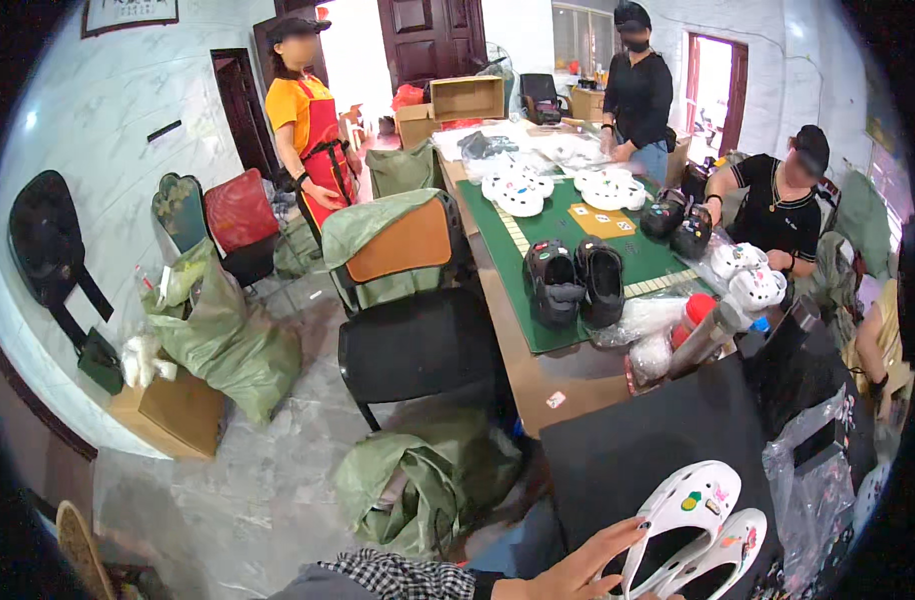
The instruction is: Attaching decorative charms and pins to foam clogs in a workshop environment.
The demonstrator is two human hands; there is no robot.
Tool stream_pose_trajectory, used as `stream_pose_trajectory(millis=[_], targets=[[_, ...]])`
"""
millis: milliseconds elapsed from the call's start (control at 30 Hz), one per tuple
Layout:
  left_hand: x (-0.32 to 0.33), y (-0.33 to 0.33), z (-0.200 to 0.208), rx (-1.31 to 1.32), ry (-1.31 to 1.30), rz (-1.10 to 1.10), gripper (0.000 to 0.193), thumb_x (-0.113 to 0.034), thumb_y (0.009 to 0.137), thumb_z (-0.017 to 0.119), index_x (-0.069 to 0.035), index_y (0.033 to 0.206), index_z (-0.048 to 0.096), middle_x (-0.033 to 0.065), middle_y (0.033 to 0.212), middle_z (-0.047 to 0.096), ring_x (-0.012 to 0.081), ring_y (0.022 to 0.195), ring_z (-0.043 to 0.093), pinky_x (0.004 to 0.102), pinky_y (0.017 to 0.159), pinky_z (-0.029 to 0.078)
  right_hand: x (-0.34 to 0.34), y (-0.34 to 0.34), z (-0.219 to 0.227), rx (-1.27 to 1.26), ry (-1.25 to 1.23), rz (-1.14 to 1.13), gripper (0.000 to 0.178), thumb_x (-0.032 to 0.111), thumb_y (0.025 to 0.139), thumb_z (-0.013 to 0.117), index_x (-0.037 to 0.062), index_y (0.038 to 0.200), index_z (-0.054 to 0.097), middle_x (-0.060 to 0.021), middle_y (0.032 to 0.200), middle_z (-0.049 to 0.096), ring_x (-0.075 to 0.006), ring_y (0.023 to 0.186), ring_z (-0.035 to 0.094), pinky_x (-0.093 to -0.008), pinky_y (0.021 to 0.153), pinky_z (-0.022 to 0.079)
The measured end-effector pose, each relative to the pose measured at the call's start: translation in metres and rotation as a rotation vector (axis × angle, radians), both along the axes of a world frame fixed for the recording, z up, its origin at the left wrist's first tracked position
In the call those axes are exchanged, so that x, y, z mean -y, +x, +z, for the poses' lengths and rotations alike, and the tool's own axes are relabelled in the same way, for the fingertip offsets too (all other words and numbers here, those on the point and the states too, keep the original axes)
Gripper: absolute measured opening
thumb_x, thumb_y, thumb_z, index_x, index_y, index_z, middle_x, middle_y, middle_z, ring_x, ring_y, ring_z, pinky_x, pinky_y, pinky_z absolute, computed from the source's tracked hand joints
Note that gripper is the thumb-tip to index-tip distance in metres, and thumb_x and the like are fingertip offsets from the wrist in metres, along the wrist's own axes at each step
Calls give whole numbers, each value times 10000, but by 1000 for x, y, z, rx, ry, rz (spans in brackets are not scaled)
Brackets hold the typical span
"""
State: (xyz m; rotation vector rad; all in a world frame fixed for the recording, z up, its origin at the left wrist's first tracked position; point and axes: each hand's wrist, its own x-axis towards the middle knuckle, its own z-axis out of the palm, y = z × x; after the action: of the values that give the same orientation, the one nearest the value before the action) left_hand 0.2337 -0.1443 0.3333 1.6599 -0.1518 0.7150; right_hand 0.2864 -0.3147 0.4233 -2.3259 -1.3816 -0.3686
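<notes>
At the lower edge my left hand [578,572] comes in from a checked sleeve. Its fingers lie closed along the heel side of a white clog [690,497] that has small coloured charms on its toe. Right beside that clog is a second white clog [735,553], also with charms, its lower part cut off by the frame. Both are over the near corner of the black table surface [638,425]. My right hand does not show.
A green mat [498,240] on the long table carries black clogs [555,285] and white clogs [518,190]. Clear plastic bags [808,460] lie to the right. A black chair [418,340] and green sacks [408,490] stand left. Three people are around the table; another person's arm shows far right.
</notes>
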Motion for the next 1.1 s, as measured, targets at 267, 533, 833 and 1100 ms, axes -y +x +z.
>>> stream_pose_trajectory(millis=[267, 533, 833, 1100], targets=[[-7, -4, -6, -32, 102, -79, 949, -495, 907, 669, -126, 1597, 132, 158, 1623, 141, 376, 1493, 126, 513, 1172, 216, 3, 5, 23, -198, 3, 20, 425, 35, 699, 779, 37, 1070, 575, -186, 874, 466, -409, 766, 502, -482, 680, 410], [-3, -20, 4, 74, 329, -212, 1095, -474, 791, 801, -210, 1605, 118, 229, 1626, 21, 455, 1492, 32, 628, 1153, 160, 18, 1, 44, -300, 34, -135, 265, -70, 688, 698, 10, 912, 579, -136, 861, 470, -281, 670, 466, -383, 605, 393], [-24, -34, 46, 284, 138, -293, 967, -563, 858, 695, -66, 1562, 258, 271, 1597, 154, 464, 1469, 175, 600, 1146, 199, 0, -20, 121, -306, -42, -126, 176, -14, 742, 665, 14, 905, 606, -199, 882, 551, -407, 784, 539, -443, 684, 430], [-41, -31, 49, 404, 153, -159, 926, -517, 829, 749, -119, 1548, 323, 278, 1603, 142, 507, 1470, 130, 648, 1143, 163, -36, 2, 152, 58, -134, 163, 262, 72, 651, 767, 82, 857, 606, -120, 791, 496, -323, 690, 534, -423, 588, 426]])
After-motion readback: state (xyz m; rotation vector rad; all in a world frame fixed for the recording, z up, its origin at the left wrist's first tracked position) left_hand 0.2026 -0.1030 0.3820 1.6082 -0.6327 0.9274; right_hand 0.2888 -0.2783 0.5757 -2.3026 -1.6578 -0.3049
